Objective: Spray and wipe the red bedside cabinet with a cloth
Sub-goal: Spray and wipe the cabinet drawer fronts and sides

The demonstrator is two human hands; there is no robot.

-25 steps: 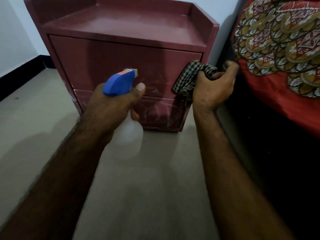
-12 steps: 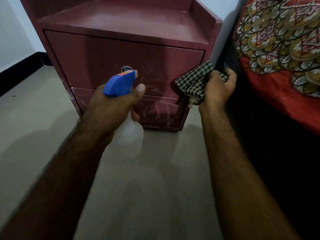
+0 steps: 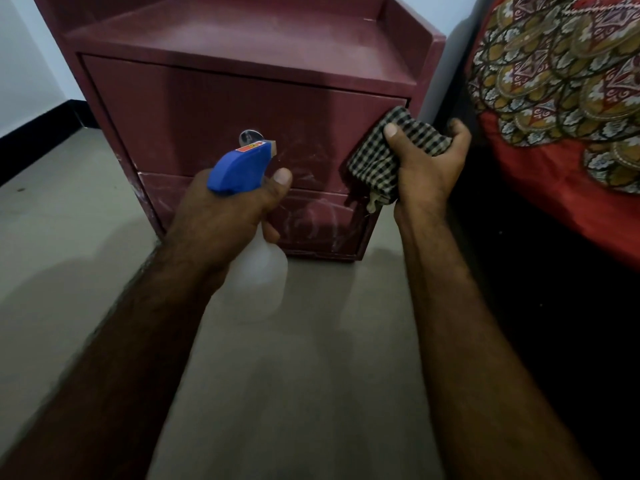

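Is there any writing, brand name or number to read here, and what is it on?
Red and yellow sticker on the blue head of the spray bottle: it bears a mark, too small and blurred to read.
Cabinet, checked cloth, patterned bedspread: no words or numbers visible.

The red cabinet (image 3: pixel 242 32) looks like painted wood, dull, with pale scuffs on its drawer fronts (image 3: pixel 194 126). Its knob (image 3: pixel 250 136) is shiny metal. In front of the cabinet, the spray bottle (image 3: pixel 258 268) is smooth plastic, cloudy below, blue on top. The checked cloth (image 3: pixel 377 164) looks soft and woven.
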